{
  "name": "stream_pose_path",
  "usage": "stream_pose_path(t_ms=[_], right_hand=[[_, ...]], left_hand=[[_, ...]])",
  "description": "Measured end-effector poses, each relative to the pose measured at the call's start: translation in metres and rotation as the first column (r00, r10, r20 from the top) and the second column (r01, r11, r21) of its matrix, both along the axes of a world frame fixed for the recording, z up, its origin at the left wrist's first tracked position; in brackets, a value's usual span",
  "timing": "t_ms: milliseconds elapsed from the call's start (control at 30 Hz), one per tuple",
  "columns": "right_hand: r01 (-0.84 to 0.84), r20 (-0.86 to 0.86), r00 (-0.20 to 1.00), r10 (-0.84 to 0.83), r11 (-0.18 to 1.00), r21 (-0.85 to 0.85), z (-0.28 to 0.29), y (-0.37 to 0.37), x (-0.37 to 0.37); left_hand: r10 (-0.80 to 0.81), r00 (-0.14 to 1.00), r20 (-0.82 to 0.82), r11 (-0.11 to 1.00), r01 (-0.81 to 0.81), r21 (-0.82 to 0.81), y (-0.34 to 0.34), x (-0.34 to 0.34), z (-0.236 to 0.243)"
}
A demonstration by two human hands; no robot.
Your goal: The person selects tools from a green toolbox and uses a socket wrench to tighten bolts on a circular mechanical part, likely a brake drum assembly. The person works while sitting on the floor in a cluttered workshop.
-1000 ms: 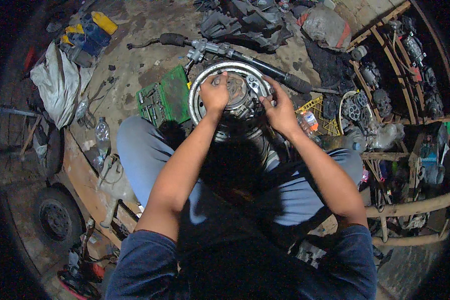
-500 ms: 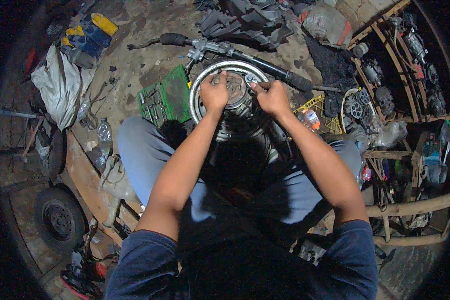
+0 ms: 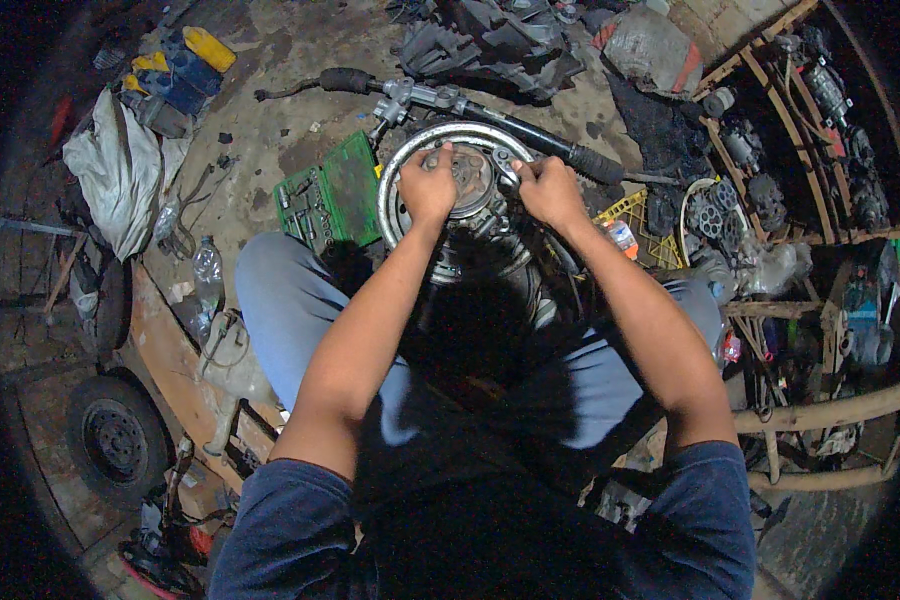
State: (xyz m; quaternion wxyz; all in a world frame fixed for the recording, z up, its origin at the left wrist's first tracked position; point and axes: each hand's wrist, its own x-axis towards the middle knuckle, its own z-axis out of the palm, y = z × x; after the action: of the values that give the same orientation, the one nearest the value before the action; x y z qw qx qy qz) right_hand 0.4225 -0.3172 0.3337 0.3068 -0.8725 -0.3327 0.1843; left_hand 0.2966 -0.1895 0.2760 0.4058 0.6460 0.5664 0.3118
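Note:
A round, worn metal part (image 3: 473, 178) sits within a silvery wheel rim (image 3: 394, 165) between my knees. My left hand (image 3: 429, 188) is closed on the left side of this part, thumb pointing away from me. In my right hand (image 3: 552, 190) is a ratchet wrench (image 3: 503, 157), its shiny head over the right edge of the round part. The fingers wrap the handle, hiding most of it. What the wrench head engages underneath is hidden. Shadow covers the near side of the rim.
A green socket case (image 3: 345, 180) lies spread at the left of the rim. Behind it stretches a steering rack (image 3: 510, 122). A yellow crate (image 3: 660, 250) and a wooden rack of parts (image 3: 790, 130) stand right. A tyre (image 3: 120, 440) and clear bottle (image 3: 207, 265) are left.
My right hand has shifted slightly right and down, and the ratchet wrench's handle has swung toward me. The left hand stays on the round part.

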Motion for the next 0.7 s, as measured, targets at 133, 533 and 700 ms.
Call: stream_pose_path(t_ms=[133, 533, 700], right_hand=[[-0.193, 0.057, 0.979, 0.195, 0.980, -0.046, -0.017, 0.003, 0.032], [-0.471, 0.266, 0.778, 0.569, 0.809, -0.352, 0.025, 0.010, 0.065], [-0.315, 0.272, 0.891, 0.363, 0.927, -0.206, 0.015, -0.013, 0.033]], left_hand=[[-0.024, 1.000, 0.006, 1.000, 0.024, 0.011, -0.003, -0.001, 0.004], [-0.498, 0.825, -0.268, 0.606, 0.551, 0.573, -0.003, -0.011, 0.010], [-0.451, 0.833, -0.320, 0.709, 0.553, 0.438, -0.004, -0.008, 0.015]])
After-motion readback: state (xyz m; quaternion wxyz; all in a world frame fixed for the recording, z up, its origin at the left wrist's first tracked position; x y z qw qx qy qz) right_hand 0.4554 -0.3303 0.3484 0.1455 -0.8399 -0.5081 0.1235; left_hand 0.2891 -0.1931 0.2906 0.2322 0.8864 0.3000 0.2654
